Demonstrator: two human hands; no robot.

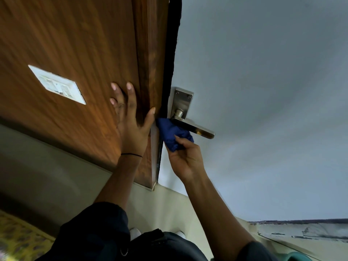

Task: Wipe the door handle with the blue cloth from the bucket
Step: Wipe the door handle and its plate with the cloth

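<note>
The door handle [195, 129] sits on the grey door [263, 110], and we see its inner end hidden under one blue cloth [172, 131], bunched against the lever. Our right hand [185, 159] is closed around the cloth from below, fingers mostly hidden. Our left hand [130, 119] lies flat with fingers spread on the wooden panel [75, 44], beside one white switch plate [57, 84]

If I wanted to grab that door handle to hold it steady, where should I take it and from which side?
Probably the lever's free end, coming from the right of the picture. The handle is a long flat bar with that end bare, while the blue cloth in the right hand covers the end near the knob, and the left hand rests flat on the wood beside it.
</note>
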